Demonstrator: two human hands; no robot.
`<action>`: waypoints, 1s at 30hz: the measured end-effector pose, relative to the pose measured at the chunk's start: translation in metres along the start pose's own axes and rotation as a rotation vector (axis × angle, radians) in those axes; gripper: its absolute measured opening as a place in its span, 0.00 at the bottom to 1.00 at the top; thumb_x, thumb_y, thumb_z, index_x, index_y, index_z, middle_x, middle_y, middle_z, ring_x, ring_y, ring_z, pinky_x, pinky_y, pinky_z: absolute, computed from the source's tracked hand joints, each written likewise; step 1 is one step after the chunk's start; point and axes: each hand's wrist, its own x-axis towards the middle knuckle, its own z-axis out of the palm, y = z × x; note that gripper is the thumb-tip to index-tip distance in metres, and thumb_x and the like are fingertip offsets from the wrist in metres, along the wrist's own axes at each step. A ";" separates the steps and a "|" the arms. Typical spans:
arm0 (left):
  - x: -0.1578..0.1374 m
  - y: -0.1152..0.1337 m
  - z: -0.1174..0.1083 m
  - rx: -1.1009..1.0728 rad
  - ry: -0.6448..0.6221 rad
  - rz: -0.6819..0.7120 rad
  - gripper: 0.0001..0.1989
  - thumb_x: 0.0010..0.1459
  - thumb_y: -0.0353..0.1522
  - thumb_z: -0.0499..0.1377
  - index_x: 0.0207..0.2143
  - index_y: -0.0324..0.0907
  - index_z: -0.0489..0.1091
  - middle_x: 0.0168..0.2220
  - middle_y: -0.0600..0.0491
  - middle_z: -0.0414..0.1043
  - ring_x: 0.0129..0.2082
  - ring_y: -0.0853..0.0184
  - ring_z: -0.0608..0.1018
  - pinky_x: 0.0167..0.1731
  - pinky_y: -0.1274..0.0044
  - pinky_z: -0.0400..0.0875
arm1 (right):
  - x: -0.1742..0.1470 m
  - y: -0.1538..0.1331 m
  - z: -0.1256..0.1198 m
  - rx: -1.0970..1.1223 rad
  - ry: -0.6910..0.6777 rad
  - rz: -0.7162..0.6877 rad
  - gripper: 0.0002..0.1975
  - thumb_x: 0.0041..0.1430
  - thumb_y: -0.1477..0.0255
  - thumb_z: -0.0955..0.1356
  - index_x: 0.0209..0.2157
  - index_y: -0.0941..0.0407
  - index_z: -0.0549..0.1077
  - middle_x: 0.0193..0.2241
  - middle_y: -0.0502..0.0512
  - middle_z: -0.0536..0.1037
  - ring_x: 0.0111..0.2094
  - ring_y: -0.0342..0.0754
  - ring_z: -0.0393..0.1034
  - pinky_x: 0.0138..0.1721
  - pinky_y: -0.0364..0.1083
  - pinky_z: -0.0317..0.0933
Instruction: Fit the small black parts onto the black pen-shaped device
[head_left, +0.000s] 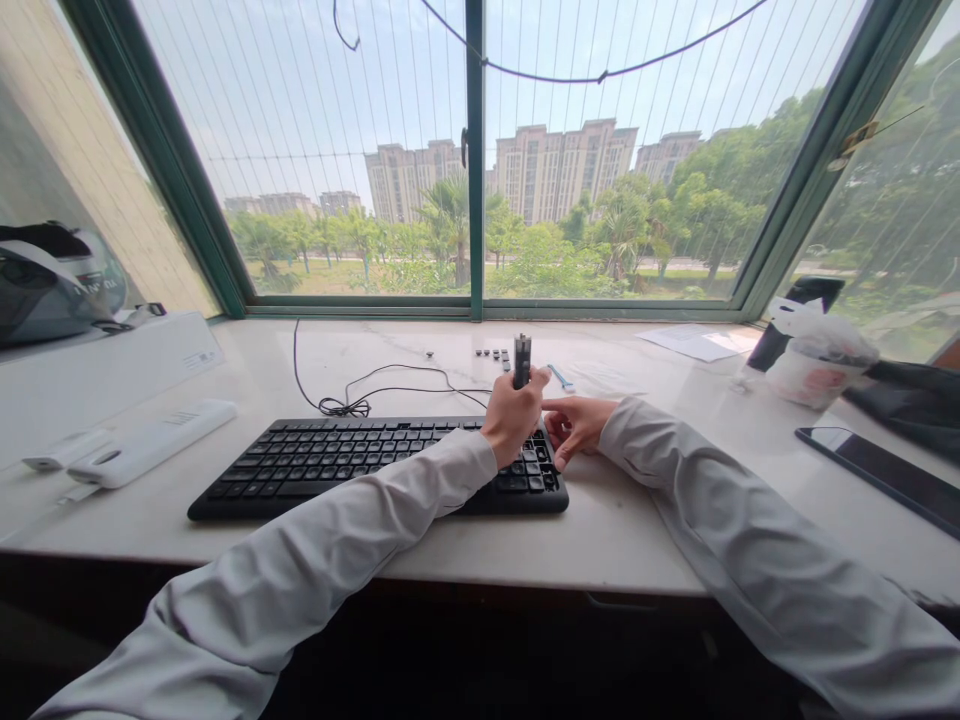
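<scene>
A black keyboard (300, 465) lies on the white marble-patterned counter, with several keys off its number pad at the right end. My left hand (514, 412) is closed around a short dark stick-like tool (522, 358), held upright over the number pad. The tool's upper end looks metallic; its lower end is hidden by my hand. My right hand (579, 424) rests at the keyboard's right edge, index finger stretched toward my left hand and thumb apart. I see nothing held in it. Several loose black keycaps (496, 354) lie behind the keyboard, near a thin blue-and-white item (559, 377).
A black cable (345, 407) coils behind the keyboard. White power-bank-like devices (154, 445) and a white box (112, 370) stand left. On the right are a phone (885, 470), a bagged tub (817, 370) and paper (697, 342). A window (474, 310) bounds the back.
</scene>
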 end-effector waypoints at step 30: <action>0.007 0.013 -0.020 -0.271 -0.275 0.078 0.13 0.54 0.40 0.59 0.31 0.41 0.62 0.22 0.58 0.60 0.20 0.75 0.67 0.21 0.82 0.63 | 0.003 -0.026 0.005 0.135 0.211 -0.164 0.24 0.50 0.54 0.70 0.34 0.64 0.76 0.25 0.54 0.72 0.25 0.41 0.63 0.29 0.44 0.58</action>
